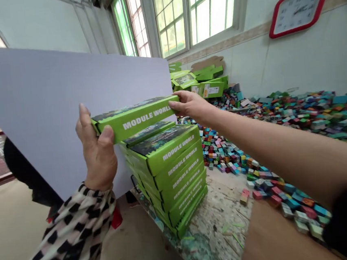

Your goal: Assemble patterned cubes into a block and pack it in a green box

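A green box (141,118) lettered "MODULE WORLD" is held level between my two hands. My left hand (97,149) grips its left end, thumb on the front face and fingers behind the edge. At the right end, my right hand (191,105) pinches the corner between thumb and fingers. Just below it stands a stack of matching green boxes (177,166), several high, on the worn table (218,207). The held box overlaps the stack's back part in view; whether it touches cannot be made out.
Loose coloured blocks (282,115) spread in a large heap over the table's right side. More green boxes (208,79) lie at the back. A white panel (73,82) stands behind the stack. Brown cardboard (263,235) lies at the front. A red-framed clock (299,7) hangs on the wall.
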Tool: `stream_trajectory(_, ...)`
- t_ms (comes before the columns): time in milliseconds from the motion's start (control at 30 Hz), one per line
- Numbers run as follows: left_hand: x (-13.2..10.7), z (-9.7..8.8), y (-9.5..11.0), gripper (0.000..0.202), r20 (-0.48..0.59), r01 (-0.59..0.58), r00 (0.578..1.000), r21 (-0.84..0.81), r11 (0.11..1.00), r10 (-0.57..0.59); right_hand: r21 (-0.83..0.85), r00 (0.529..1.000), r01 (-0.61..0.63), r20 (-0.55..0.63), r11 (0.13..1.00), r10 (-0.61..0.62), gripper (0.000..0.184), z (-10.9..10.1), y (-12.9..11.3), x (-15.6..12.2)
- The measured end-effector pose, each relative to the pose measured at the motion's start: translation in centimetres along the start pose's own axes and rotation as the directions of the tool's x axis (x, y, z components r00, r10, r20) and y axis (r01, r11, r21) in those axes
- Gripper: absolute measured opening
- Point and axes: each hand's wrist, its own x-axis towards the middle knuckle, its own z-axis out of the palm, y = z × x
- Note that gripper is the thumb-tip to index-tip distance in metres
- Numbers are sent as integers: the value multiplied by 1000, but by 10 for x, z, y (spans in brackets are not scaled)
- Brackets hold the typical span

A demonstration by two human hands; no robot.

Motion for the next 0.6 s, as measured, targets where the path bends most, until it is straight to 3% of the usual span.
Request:
stream_trajectory(133, 11, 5, -23, 79, 2, 35, 999, 47, 998, -35, -27, 993, -113, 16, 993, 114, 19, 10, 18, 33)
stream_trajectory(267, 15, 15, -39, 82, 68, 52, 996, 39, 998, -55, -119, 975, -221, -7, 968, 221, 25, 8, 35, 47)
stream_trajectory(467, 0, 25, -53, 71, 149, 109, 982, 38, 993, -114, -273, 963, -238, 58, 932, 263, 19, 0, 54, 56)
stream_trajectory(600, -6, 27, -55, 62, 130, 67, 989, 54, 996, -74, -245, 963, -226, 88, 943, 254, 17, -2, 58, 60)
